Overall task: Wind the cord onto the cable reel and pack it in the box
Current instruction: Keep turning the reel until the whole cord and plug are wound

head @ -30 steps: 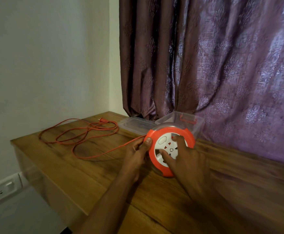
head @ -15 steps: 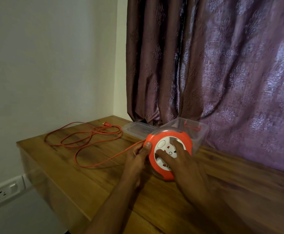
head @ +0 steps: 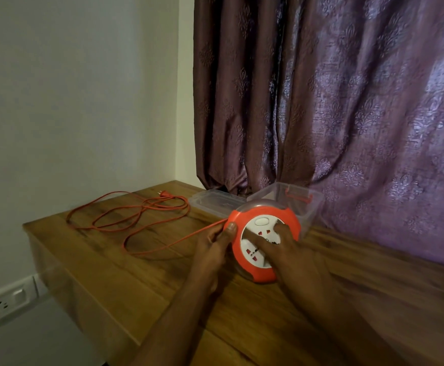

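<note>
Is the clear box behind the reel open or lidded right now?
Open. The clear box has no cover on top, and its lid lies flat on the table to its left.

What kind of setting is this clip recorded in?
Most likely a room in a home: a long purple curtain hangs behind a wooden table set against a plain wall, and a wall socket sits low beside the table.
</note>
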### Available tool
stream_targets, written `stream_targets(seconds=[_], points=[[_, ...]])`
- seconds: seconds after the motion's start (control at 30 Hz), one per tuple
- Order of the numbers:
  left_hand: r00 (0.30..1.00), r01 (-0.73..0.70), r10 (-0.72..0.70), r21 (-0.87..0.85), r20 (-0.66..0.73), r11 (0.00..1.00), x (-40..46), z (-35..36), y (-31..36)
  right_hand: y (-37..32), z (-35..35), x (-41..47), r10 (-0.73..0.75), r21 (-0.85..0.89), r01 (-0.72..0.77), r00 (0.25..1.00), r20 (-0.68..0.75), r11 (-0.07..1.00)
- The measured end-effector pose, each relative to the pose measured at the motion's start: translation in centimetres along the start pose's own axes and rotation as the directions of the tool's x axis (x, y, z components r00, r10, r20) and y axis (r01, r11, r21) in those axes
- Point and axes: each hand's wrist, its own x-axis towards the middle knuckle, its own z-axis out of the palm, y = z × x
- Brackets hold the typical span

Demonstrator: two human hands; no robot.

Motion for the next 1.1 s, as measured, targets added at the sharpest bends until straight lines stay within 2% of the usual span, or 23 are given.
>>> stream_targets(seconds=[0.1,0.3,0.43,0.57,0.63,0.7,0.8,0.97,1.03,1.1], points=[[1.000,0.003,-0.003,-0.012,0.011,1.000,0.1,0.0,-0.1,0.1,0.3,0.0,0.016,-0.042,-0.022,0.991,-0.135,0.999],[1.000,0.006,-0.007,0.015,0.024,1.000,0.0,0.2,-0.2,-0.1,1.3,0.4,0.153,0.093,-0.133,0.954,-0.259,0.987],[0.998,0.014,-0.015,0.018,0.058,1.000,-0.3,0.5,-0.1,-0.4,1.6,0.4,0.263,0.223,-0.205,0.926,-0.270,0.953],[0.995,0.024,-0.025,0.013,0.100,1.000,-0.5,0.7,0.0,-0.6,1.4,0.5,0.455,0.400,-0.339,0.857,-0.241,0.851],[0.995,0.018,-0.019,0.012,0.093,1.000,-0.4,0.7,-0.1,-0.6,1.3,0.5,0.482,0.439,-0.356,0.850,-0.215,0.825],[0.997,0.005,-0.005,0.002,0.079,1.000,-0.2,0.5,-0.3,-0.6,1.1,0.4,0.433,0.436,-0.305,0.872,-0.231,0.847],[0.999,-0.014,0.015,-0.024,0.044,1.000,0.1,0.0,-0.3,-0.6,1.1,0.1,0.202,0.294,-0.106,0.926,-0.319,0.950],[0.998,0.007,-0.012,-0.076,-0.058,0.997,0.6,-0.9,-0.4,-0.2,1.7,-0.1,-0.029,0.115,0.048,0.987,-0.155,0.992],[0.999,0.010,-0.012,-0.075,-0.035,0.997,0.6,-0.8,-0.3,-0.2,1.8,-0.1,-0.091,0.102,0.104,0.988,-0.124,0.989],[1.000,0.019,-0.020,-0.063,-0.006,0.998,0.4,-0.7,-0.3,-0.3,1.7,-0.1,-0.086,0.134,0.100,0.991,-0.107,0.986]])
